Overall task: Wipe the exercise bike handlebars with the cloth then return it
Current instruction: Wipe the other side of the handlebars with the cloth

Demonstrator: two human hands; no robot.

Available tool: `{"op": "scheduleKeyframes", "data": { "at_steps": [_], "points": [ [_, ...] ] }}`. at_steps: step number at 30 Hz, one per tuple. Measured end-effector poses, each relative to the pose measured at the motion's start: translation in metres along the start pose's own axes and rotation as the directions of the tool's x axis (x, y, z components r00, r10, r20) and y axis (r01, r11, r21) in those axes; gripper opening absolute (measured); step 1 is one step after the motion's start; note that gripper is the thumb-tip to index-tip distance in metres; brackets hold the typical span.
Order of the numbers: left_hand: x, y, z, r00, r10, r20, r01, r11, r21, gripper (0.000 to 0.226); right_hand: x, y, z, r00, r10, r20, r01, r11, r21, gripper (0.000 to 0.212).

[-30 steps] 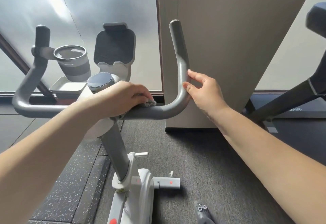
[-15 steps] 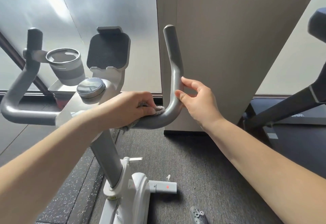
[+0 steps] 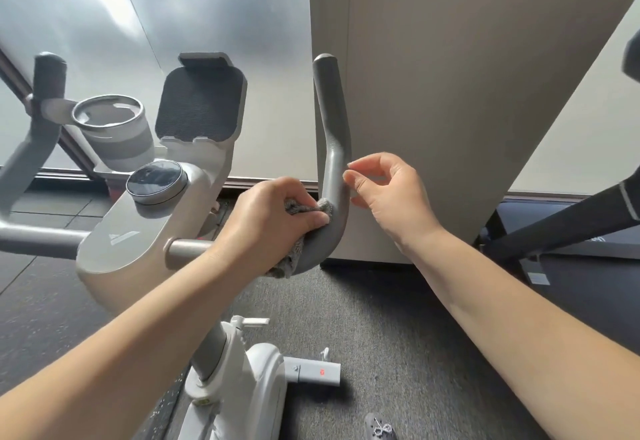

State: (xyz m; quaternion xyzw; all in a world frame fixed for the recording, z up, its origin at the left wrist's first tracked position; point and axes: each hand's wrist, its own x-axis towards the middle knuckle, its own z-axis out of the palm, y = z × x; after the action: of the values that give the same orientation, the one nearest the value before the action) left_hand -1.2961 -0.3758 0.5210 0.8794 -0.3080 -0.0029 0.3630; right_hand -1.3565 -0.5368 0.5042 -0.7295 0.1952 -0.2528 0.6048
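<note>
Left hand [image 3: 273, 217] slid cloth [image 3: 298, 209] into handlebar [image 3: 332, 162] bend.

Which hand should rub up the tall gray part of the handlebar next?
The left hand, probably. It already grips the cloth against the handlebar bend, just below the upright part. The right hand holds no cloth; its fingertips sit beside the bar.

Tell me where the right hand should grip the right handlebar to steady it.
Grip the upright section of the right handlebar, above the bend, coming from its right side. The left hand and cloth occupy the curve below, while the right hand hovers beside that straight, bare tube.
</note>
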Motion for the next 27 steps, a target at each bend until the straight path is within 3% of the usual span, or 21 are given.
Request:
{"op": "scheduleKeyframes", "data": {
  "at_steps": [9, 21, 27],
  "points": [
    [0.025, 0.010, 0.010, 0.986, -0.117, -0.117, 0.110, 0.992, -0.064, 0.017, 0.029, -0.006, 0.001, 0.996, -0.051, 0.067, 0.050, 0.999, 0.013, 0.009],
    [0.074, 0.016, 0.025, 0.960, -0.178, -0.216, 0.101, 0.940, -0.326, 0.017, 0.081, -0.007, -0.005, 0.987, -0.113, 0.112, 0.101, 0.989, 0.110, 0.016],
    [0.095, 0.015, 0.029, 0.953, -0.214, -0.216, 0.063, 0.835, -0.547, 0.016, 0.099, -0.011, -0.007, 0.974, -0.120, 0.191, 0.090, 0.984, 0.155, 0.022]
  ]
}}
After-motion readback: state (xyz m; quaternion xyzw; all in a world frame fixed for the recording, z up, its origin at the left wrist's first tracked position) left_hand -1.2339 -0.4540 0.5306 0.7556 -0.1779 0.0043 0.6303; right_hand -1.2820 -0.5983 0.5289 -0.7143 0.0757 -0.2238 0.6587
